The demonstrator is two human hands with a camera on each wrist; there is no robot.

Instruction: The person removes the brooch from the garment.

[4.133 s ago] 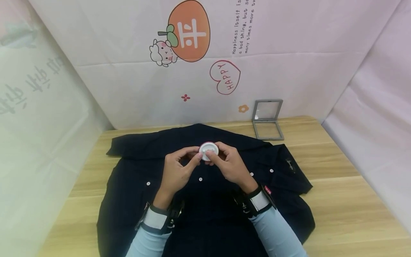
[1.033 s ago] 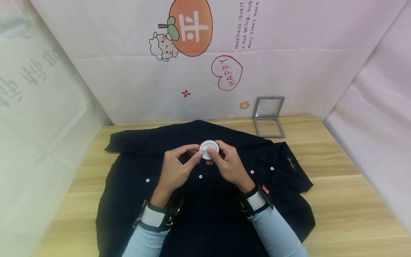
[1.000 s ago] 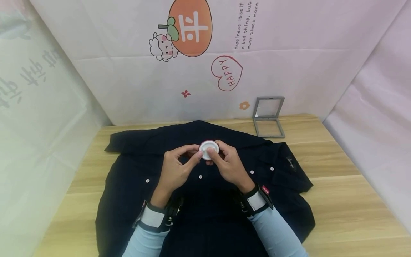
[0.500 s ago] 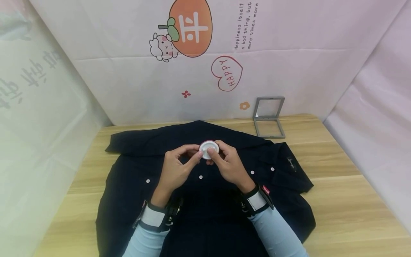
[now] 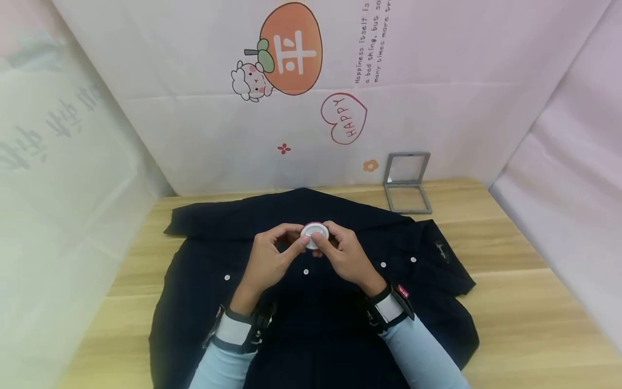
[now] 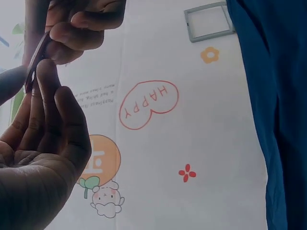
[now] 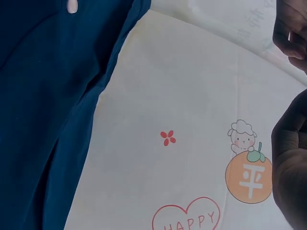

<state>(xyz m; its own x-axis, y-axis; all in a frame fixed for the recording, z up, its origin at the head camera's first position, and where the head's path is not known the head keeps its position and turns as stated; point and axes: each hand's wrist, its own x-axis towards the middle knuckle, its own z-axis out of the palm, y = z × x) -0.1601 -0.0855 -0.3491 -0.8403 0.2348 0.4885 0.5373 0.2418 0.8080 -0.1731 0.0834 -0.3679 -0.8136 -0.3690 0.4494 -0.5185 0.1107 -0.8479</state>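
Our left hand (image 5: 270, 260) and right hand (image 5: 349, 260) together pinch one round, white, red-edged disc (image 5: 315, 227) above one dark navy cloth shirt (image 5: 303, 294), white-buttoned, spread out.

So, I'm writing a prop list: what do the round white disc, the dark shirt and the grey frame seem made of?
Round white disc: probably plastic, with a smooth, moulded-looking rim. Dark shirt: cloth, matte, showing soft creases; the fibre can't be told. Grey frame: likely plastic, dull and uniform, around see-through panels; painted metal isn't ruled out.
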